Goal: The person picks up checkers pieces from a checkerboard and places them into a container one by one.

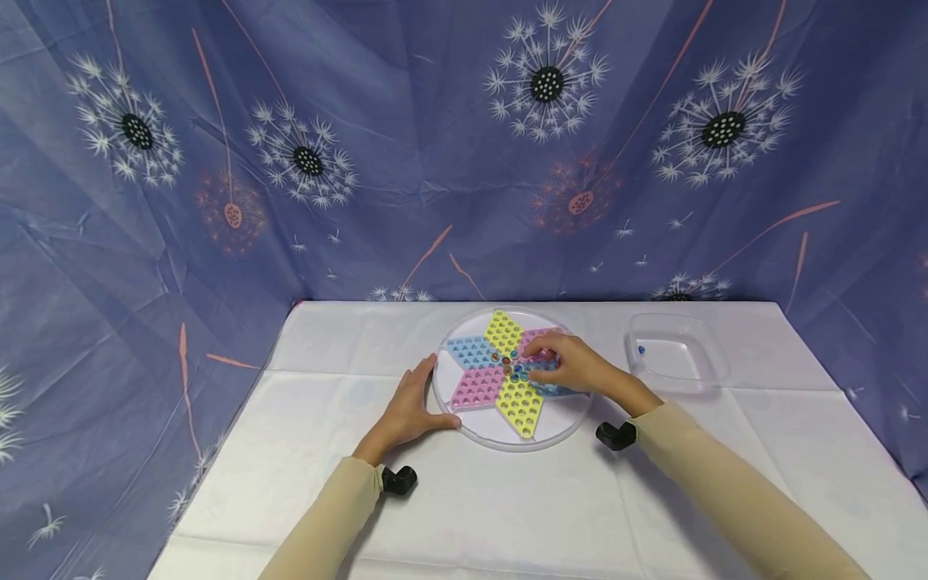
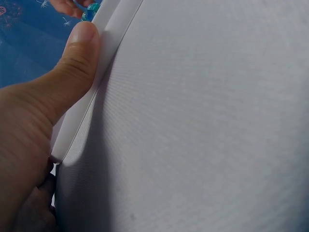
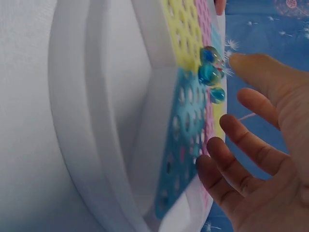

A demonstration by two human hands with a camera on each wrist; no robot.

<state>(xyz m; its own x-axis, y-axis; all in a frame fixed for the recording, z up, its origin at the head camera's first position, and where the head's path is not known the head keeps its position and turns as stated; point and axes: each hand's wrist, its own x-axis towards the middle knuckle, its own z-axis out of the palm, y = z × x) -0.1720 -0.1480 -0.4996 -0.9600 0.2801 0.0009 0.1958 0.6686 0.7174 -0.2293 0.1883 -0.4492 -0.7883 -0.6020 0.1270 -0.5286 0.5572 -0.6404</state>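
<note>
A round white Chinese checkers board (image 1: 561, 420) with a yellow, pink and blue star lies on the table. Several glass marbles (image 1: 516, 374), blue and amber, sit around the star's centre. My left hand (image 1: 408, 407) holds the board's left rim, its thumb (image 2: 79, 60) against the rim's front in the left wrist view. Above the right side of the star is my right hand (image 1: 573, 364), partly covering the pink and blue points. The right wrist view shows its fingers (image 3: 234, 169) spread and relaxed, holding nothing, with the thumb close beside the blue marbles (image 3: 210, 74).
A clear plastic container (image 1: 677, 385) stands to the board's right, with a small blue marble (image 1: 641, 350) inside. White cloth (image 1: 507, 515) covers the table. Behind and at the sides hangs a blue dandelion-print curtain (image 1: 420, 145).
</note>
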